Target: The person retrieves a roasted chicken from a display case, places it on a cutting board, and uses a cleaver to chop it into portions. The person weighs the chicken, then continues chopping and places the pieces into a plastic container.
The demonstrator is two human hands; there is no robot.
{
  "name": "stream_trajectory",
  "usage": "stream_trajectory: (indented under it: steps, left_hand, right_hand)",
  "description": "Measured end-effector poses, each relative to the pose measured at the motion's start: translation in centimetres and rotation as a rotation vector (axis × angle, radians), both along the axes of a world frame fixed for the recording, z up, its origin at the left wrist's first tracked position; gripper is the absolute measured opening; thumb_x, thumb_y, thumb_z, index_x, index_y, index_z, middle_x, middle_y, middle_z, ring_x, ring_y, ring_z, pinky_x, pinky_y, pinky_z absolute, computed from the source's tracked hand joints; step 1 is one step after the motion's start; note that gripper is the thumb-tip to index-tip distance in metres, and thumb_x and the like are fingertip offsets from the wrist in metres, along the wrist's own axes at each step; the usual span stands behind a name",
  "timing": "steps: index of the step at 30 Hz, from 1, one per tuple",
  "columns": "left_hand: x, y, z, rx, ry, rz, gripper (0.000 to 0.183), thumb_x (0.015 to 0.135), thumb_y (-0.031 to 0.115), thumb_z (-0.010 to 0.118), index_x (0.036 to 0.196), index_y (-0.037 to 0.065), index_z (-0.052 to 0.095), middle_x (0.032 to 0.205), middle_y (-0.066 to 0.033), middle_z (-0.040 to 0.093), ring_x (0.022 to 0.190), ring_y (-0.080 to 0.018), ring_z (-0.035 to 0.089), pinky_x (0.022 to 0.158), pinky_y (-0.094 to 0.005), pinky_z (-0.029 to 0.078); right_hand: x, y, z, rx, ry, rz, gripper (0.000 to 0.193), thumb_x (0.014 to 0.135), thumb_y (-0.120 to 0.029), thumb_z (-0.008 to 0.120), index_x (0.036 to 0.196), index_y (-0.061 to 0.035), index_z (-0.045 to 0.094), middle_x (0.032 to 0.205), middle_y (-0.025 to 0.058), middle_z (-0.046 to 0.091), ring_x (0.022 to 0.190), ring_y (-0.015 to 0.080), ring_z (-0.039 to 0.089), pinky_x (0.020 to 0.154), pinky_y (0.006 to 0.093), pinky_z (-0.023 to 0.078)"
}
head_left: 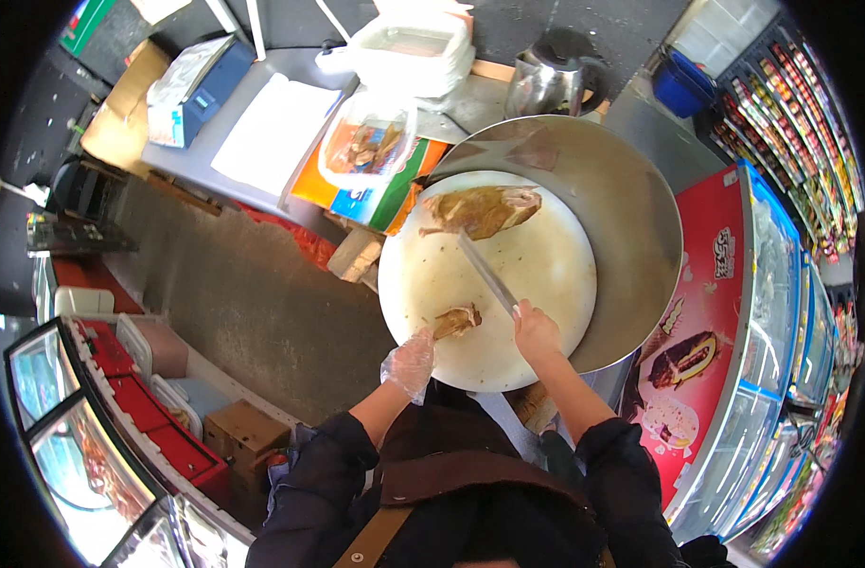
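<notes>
A round white cutting board (432,270) is in front of me, with small crumbs on it. In a clear plastic glove, my left hand (411,363) is closed at the board's near left edge on the end of a small brown piece of cooked poultry (458,322). My bare right hand (538,333) grips the handle of a knife (487,271). Its blade slants away to the left, and the tip reaches the near side of a larger piece of cooked poultry (486,210) lying at the board's far side.
A big steel pot (643,232) stands behind and right of the board. Beyond lie a plastic container (371,142) with meat pieces, a steel kettle (553,83) and a white sheet (273,133). A red-sided freezer (702,284) is on the right; a glass display case (87,454) is lower left.
</notes>
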State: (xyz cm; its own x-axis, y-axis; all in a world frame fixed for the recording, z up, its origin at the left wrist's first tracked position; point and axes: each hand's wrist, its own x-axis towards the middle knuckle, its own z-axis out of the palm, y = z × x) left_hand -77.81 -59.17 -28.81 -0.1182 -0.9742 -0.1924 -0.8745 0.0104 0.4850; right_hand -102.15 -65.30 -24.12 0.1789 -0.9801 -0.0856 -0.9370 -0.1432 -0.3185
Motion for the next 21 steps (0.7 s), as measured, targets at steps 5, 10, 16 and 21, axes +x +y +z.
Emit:
stream_trajectory:
  steps: [5,10,16,21]
  left_hand:
    - [0.4,2.5,0.2,0.041,-0.058,-0.020,0.007,0.083,0.010,0.048,0.082,0.005,0.051,0.072,-0.0158,0.059,0.066,-0.0321,0.063,0.056,-0.0423,0.050]
    - [0.4,3.1,-0.4,-0.134,-0.100,-0.122,0.006,0.081,0.010,0.049,0.081,0.005,0.052,0.068,-0.0128,0.059,0.063,-0.0270,0.064,0.052,-0.0372,0.050]
    - [0.2,2.8,-0.6,-0.071,-0.168,-0.132,0.006,0.080,0.009,0.051,0.082,0.003,0.053,0.065,-0.0143,0.060,0.061,-0.0294,0.064,0.050,-0.0394,0.051]
    - [0.4,3.1,-0.1,-0.124,-0.170,-0.133,0.006,0.081,0.010,0.052,0.082,0.004,0.053,0.064,-0.0128,0.060,0.060,-0.0280,0.064,0.050,-0.0377,0.051]
  right_hand:
    - [2.8,4.1,0.0,-0.039,-0.120,0.066,0.017,0.091,-0.022,0.049,0.090,-0.0054,0.044,0.071,0.0181,0.058,0.061,0.0371,0.060,0.055,0.0468,0.049]
    - [5.5,5.3,1.3,0.011,-0.051,0.060,0.017,0.088,-0.018,0.054,0.089,-0.0043,0.044,0.067,0.0176,0.057,0.059,0.0369,0.058,0.052,0.0446,0.047]
    - [5.9,3.1,8.9,-0.333,-0.396,0.142,0.016,0.083,-0.009,0.060,0.089,-0.0013,0.047,0.068,0.0185,0.056,0.057,0.0365,0.056,0.051,0.0437,0.045]
    - [6.4,4.7,4.6,-0.276,-0.320,0.060,0.019,0.086,-0.016,0.057,0.092,-0.0007,0.048,0.068,0.0193,0.058,0.059,0.0377,0.058,0.054,0.0458,0.046]
